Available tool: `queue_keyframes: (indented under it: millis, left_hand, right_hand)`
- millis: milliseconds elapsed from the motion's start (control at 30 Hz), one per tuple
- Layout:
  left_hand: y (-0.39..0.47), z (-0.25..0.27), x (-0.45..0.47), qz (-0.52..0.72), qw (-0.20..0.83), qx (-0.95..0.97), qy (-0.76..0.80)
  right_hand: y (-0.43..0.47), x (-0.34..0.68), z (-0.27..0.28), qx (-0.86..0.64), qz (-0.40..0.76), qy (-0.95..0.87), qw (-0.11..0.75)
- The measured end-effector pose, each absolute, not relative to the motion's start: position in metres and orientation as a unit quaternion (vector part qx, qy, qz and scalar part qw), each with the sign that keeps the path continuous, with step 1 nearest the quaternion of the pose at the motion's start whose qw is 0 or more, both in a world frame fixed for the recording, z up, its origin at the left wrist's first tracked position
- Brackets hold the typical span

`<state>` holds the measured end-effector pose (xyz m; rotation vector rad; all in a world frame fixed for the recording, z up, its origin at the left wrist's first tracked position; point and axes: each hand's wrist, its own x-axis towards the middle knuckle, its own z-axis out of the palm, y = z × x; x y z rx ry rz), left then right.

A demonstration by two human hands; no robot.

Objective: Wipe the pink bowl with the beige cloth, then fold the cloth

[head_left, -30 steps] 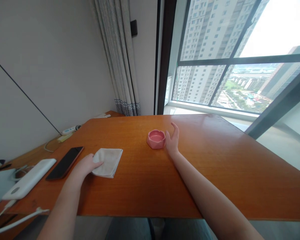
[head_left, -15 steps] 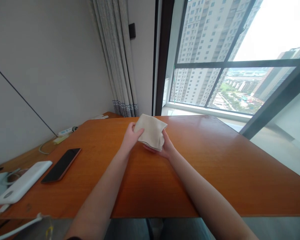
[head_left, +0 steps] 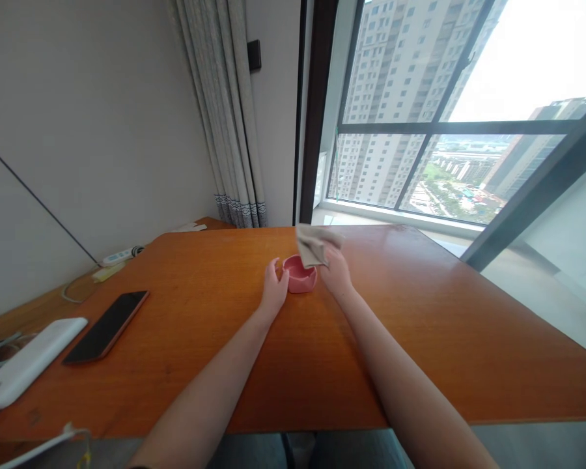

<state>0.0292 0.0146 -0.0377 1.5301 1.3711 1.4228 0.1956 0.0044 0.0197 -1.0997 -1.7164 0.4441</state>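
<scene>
A small pink bowl (head_left: pixel 300 281) with a notched, angular rim rests on the wooden tabletop near the middle. My left hand (head_left: pixel 275 286) is at its left side, the thumb against the near wall and the fingers curled round the far side. In my right hand (head_left: pixel 336 272) is a folded beige cloth (head_left: pixel 313 246), pinched at its right part. The cloth hangs over the bowl's far right rim, slightly blurred. Whether it touches the bowl I cannot tell.
A dark phone (head_left: pixel 108 327) and a white power bank (head_left: pixel 32 361) lie on the left of the orange-brown table (head_left: pixel 434 345). A power strip (head_left: pixel 117 256) and cables sit along the wall. A white cable (head_left: pixel 43 446) crosses the near left corner. A large window is behind.
Both hands held the cloth before. My left hand has let go of it and moved to the pink bowl, which now shows. The right hand has carried the cloth to the right.
</scene>
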Motion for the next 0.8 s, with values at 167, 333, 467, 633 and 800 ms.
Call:
queue_keyframes:
  millis: [167,333,467,633,800]
  left_hand:
    - [0.016,-0.05,0.027,0.476,0.298,0.634,0.531]
    - [0.013,-0.043,0.029,0.507,0.365,0.593,0.508]
    - [0.003,-0.036,0.04,0.581,0.505,0.448,0.455]
    - [-0.016,-0.02,0.058,0.554,0.695,0.346,0.3]
    - [-0.02,-0.011,0.056,0.645,0.601,0.375,0.288]
  right_hand:
    - [-0.008,0.175,0.017,-0.487,0.072,-0.853,0.174]
    - [-0.008,0.171,0.004,-0.523,0.036,-0.837,0.159]
    - [-0.001,0.17,-0.006,-0.519,0.013,-0.823,0.232]
    - [-0.009,0.148,-0.006,-0.543,-0.001,-0.768,0.34]
    - [-0.016,0.131,-0.012,-0.538,0.015,-0.757,0.371]
